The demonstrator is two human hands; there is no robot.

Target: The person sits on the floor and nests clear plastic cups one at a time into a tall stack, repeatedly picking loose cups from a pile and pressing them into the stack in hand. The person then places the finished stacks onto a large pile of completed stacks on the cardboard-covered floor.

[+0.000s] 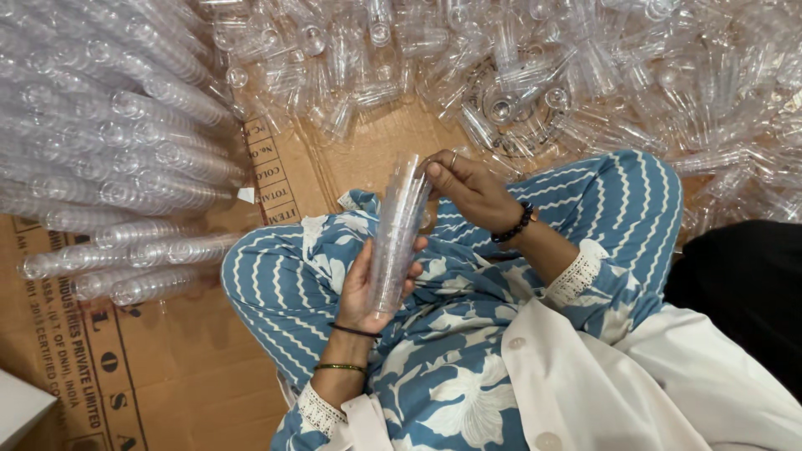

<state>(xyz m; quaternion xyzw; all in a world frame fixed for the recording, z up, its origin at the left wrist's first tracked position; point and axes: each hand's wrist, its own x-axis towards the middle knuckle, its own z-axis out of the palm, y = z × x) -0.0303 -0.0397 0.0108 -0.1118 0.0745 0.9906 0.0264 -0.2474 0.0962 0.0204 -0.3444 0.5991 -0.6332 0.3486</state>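
My left hand (pixel 361 288) grips the lower part of a tall stack of nested clear plastic cups (pixel 396 235), held upright over my lap. My right hand (pixel 469 190) rests its fingertips on the top of that stack, pinching the uppermost cup at the rim. A ring is on one finger, a dark bead bracelet on the right wrist, and thin bangles on the left wrist. I sit cross-legged in blue-and-white patterned clothes.
Long stacked rows of clear cups (pixel 109 134) lie piled at the left. A heap of loose clear cups (pixel 535 75) covers the floor ahead and to the right. Flattened brown cardboard (pixel 167 359) lies under everything. A dark cloth (pixel 743 284) is at the right.
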